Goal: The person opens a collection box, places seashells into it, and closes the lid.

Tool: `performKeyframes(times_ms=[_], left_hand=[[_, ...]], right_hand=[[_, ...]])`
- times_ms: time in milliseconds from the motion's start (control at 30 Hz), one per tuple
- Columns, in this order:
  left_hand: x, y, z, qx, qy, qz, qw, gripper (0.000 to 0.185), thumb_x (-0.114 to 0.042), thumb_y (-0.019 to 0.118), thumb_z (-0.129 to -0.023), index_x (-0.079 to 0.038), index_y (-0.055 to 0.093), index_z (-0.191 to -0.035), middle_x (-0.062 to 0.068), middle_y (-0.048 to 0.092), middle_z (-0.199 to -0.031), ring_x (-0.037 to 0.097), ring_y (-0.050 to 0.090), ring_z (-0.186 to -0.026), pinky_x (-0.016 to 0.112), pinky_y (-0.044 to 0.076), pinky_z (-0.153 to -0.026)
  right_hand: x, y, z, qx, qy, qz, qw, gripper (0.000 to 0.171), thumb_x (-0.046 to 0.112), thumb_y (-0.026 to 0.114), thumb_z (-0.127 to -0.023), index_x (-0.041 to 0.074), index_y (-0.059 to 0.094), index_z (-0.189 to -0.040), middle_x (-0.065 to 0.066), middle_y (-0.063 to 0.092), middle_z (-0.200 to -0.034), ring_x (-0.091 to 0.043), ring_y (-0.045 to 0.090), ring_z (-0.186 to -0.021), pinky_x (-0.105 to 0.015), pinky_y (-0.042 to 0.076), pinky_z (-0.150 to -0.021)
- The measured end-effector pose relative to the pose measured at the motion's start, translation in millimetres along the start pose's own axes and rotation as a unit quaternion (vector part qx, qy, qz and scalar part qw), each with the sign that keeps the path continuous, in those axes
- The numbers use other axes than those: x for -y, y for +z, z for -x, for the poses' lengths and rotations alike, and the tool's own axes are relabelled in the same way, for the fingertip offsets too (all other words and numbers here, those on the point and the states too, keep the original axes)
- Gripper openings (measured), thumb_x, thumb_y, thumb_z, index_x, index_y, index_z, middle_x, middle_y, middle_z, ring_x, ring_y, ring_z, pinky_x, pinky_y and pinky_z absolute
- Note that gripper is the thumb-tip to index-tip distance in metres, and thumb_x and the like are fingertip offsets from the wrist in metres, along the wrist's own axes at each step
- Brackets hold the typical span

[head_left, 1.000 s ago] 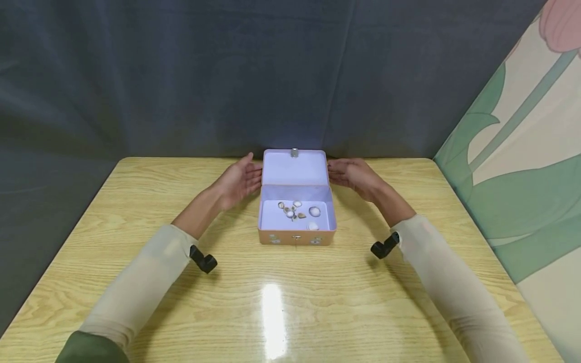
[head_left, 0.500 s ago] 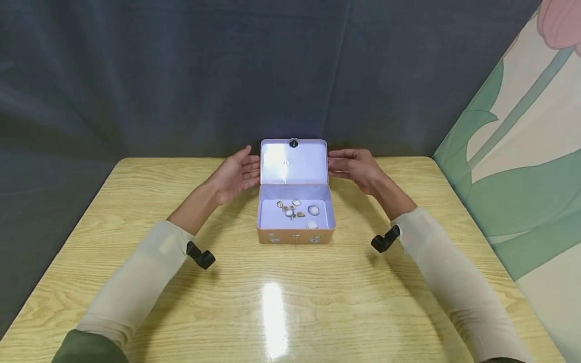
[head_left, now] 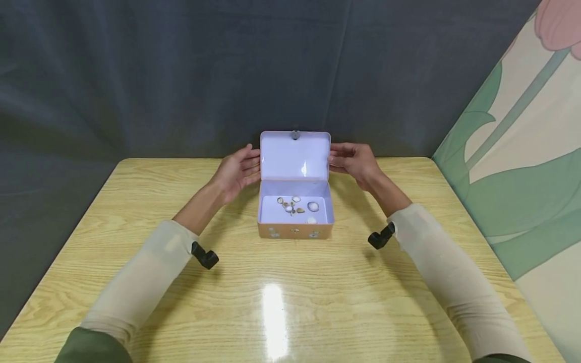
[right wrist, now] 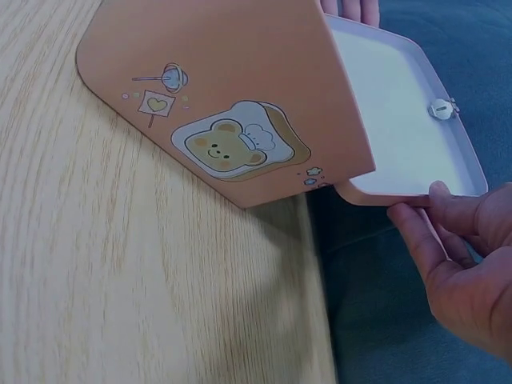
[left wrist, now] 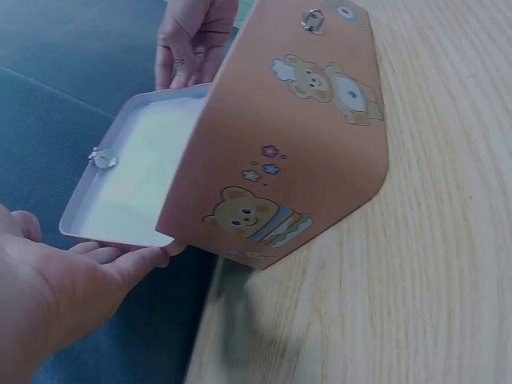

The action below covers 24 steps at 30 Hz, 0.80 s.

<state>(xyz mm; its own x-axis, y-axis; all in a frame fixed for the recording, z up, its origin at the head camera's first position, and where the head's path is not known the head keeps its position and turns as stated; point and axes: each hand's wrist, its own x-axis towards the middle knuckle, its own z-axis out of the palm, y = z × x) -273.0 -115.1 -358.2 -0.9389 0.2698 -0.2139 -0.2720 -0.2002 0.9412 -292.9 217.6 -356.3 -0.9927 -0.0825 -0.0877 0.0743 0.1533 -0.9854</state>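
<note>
Box: the orange tin box stands open near the far middle of the table.
Lid: the lid stands almost upright, white inside.
Left hand: the left hand touches the left lid edge, fingers straight.
Right hand: the right hand touches the right edge, fingers nearly straight.
Contents: small shells lie on the box floor.

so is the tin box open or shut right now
Open: the box has its lid raised, and small shells show inside.
</note>
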Motion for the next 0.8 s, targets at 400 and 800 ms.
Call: performKeyframes(times_ms=[400,800], left_hand=[[-0.1,2.4,0.3,-0.024,0.029,0.003,0.9993,0.061,-0.035,0.045,-0.123,0.002,0.036,-0.171,0.025,0.040,-0.180,0.036,0.037,-0.170,0.052,0.034,-0.141],[-8.1,2.8,15.7,-0.026,0.038,-0.068,0.9966,0.073,-0.051,0.053,-0.119,0.002,0.042,-0.168,0.023,0.043,-0.179,0.036,0.040,-0.169,0.058,0.040,-0.137]], right_hand=[[-0.1,5.2,4.3,-0.018,-0.096,0.048,0.994,0.039,-0.004,0.072,-0.107,-0.010,0.064,-0.145,-0.007,0.068,-0.117,-0.005,0.074,-0.096,-0.022,0.069,-0.091],[-5.7,3.5,12.7,-0.034,-0.180,0.110,0.977,0.030,-0.005,0.075,-0.105,-0.011,0.068,-0.134,-0.023,0.070,-0.123,-0.011,0.072,-0.100,-0.013,0.065,-0.089]])
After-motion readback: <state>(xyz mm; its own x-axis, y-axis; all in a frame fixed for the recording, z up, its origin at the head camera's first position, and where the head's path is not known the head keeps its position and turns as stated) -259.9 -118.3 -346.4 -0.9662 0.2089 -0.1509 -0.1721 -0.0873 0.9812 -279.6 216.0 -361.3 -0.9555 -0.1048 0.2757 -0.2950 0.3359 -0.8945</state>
